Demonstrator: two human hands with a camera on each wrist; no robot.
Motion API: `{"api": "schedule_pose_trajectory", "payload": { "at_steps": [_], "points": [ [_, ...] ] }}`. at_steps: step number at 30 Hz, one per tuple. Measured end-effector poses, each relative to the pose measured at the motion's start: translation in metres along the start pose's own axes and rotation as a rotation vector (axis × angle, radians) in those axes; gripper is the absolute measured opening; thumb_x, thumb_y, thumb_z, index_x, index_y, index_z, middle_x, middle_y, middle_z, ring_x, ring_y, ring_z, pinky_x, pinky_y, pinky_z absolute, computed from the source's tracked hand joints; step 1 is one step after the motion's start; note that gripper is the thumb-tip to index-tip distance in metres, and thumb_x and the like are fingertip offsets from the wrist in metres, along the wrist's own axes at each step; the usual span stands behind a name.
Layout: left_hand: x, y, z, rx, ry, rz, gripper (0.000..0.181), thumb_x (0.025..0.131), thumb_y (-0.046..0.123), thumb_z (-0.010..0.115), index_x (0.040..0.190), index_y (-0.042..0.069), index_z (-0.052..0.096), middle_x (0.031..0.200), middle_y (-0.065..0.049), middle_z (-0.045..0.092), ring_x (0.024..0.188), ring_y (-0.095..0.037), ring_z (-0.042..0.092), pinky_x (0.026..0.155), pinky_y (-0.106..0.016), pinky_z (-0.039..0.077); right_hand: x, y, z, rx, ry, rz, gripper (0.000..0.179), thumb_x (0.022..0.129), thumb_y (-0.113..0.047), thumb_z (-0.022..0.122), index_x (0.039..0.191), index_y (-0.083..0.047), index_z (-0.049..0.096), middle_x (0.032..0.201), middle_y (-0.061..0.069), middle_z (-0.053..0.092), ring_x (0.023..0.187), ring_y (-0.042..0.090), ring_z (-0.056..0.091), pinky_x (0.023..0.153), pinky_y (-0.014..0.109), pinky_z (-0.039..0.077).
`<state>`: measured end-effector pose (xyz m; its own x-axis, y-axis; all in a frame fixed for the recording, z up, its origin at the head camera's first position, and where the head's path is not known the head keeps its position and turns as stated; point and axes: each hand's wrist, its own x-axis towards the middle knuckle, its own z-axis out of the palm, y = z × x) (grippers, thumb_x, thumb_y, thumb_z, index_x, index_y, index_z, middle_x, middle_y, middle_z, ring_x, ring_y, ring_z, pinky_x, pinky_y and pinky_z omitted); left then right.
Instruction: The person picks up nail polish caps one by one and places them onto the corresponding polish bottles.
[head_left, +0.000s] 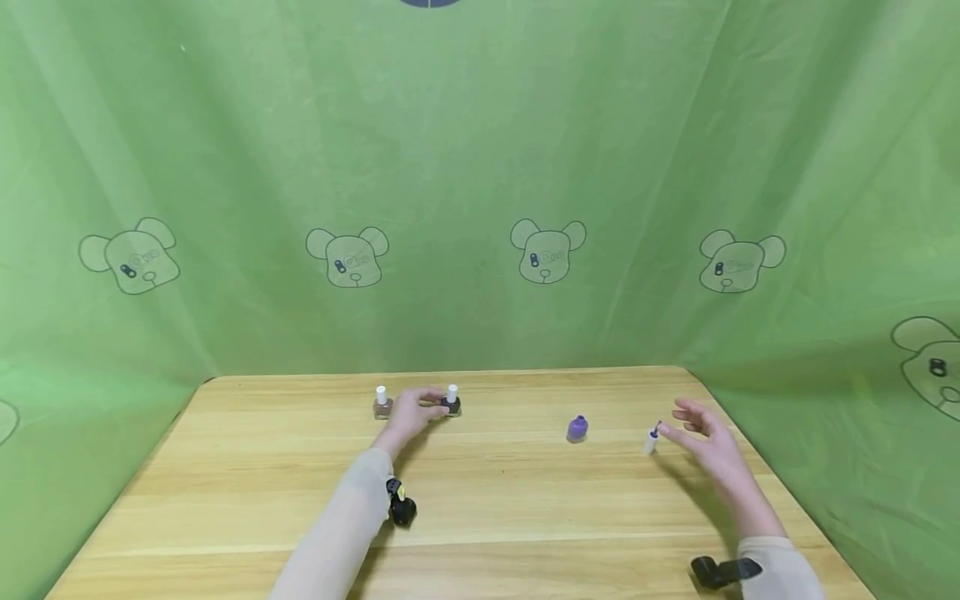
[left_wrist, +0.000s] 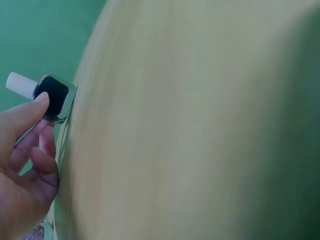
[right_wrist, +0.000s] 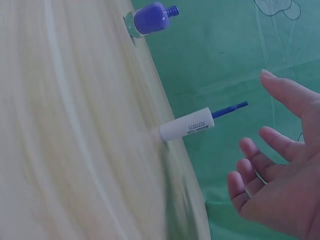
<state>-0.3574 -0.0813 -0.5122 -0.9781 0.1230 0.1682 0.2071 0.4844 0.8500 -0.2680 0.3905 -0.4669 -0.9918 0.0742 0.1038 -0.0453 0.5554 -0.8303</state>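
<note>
My left hand (head_left: pixel 408 412) pinches a nail polish bottle (head_left: pixel 452 407) with dark polish and a white cap. In the left wrist view my thumb presses the front of this dark bottle (left_wrist: pixel 54 95), which stands at the tabletop. My right hand (head_left: pixel 712 450) is held with spread fingers beside a white nail polish cap (head_left: pixel 650 443). That cap stands upside down on the table, its purple-coated brush (right_wrist: pixel 231 109) pointing up, apart from my fingers in the right wrist view. An uncapped purple nail polish bottle (head_left: pixel 577 429) stands to the cap's left.
A brownish nail polish bottle (head_left: pixel 382 409) with a white cap stands just left of my left hand. The wooden table (head_left: pixel 495 500) reaches back to a green curtain (head_left: pixel 450 317) with mouse-head outlines, which also hangs along both sides.
</note>
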Motion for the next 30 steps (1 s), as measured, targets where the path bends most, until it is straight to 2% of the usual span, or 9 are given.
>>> {"api": "schedule_pose_trajectory", "payload": {
  "at_steps": [3, 7, 12, 21, 30],
  "points": [
    [0.001, 0.000, -0.001, 0.011, -0.006, 0.003, 0.030, 0.082, 0.011, 0.076, 0.110, 0.004, 0.070, 0.111, -0.015, 0.072, 0.105, -0.031, 0.066, 0.095, -0.045, 0.051, 0.000, 0.004, 0.000, 0.044, -0.047, 0.032, 0.075, 0.094, -0.034, 0.064, 0.150, 0.000, 0.027, 0.133, 0.006, 0.048, 0.109, 0.004, 0.041, 0.084, 0.019, 0.045],
    [0.001, 0.000, -0.003, -0.002, -0.013, -0.012, 0.029, 0.082, 0.010, 0.075, 0.110, 0.004, 0.070, 0.107, -0.014, 0.073, 0.105, -0.031, 0.067, 0.097, -0.045, 0.050, 0.000, 0.010, 0.000, 0.102, -0.089, 0.046, 0.075, 0.094, -0.030, 0.064, 0.150, 0.001, 0.025, 0.123, -0.015, 0.048, 0.102, -0.006, 0.044, 0.086, 0.021, 0.047],
    [0.000, 0.000, -0.003, -0.009, -0.009, -0.021, 0.029, 0.082, 0.009, 0.075, 0.111, 0.005, 0.070, 0.107, -0.014, 0.073, 0.106, -0.032, 0.067, 0.099, -0.047, 0.048, 0.002, 0.018, 0.002, 0.149, -0.132, 0.040, 0.071, 0.094, -0.025, 0.064, 0.149, 0.002, 0.027, 0.116, -0.025, 0.051, 0.098, -0.011, 0.048, 0.086, 0.025, 0.047],
    [-0.003, 0.002, 0.002, -0.045, 0.039, -0.076, 0.048, 0.081, 0.014, 0.077, 0.126, 0.006, 0.062, 0.116, -0.015, 0.069, 0.114, -0.033, 0.062, 0.104, -0.048, 0.045, 0.005, 0.022, 0.007, 0.177, -0.161, 0.060, 0.071, 0.093, -0.022, 0.066, 0.147, 0.005, 0.028, 0.108, -0.030, 0.054, 0.097, -0.012, 0.051, 0.087, 0.022, 0.045],
    [-0.018, 0.008, 0.006, -0.124, 0.115, -0.140, 0.052, 0.080, 0.014, 0.078, 0.127, 0.003, 0.060, 0.117, -0.018, 0.067, 0.112, -0.033, 0.062, 0.100, -0.045, 0.049, 0.004, 0.020, 0.013, 0.156, -0.168, 0.134, 0.072, 0.093, -0.025, 0.066, 0.147, 0.005, 0.029, 0.111, -0.022, 0.055, 0.094, -0.014, 0.051, 0.089, 0.021, 0.043]
  ]
}}
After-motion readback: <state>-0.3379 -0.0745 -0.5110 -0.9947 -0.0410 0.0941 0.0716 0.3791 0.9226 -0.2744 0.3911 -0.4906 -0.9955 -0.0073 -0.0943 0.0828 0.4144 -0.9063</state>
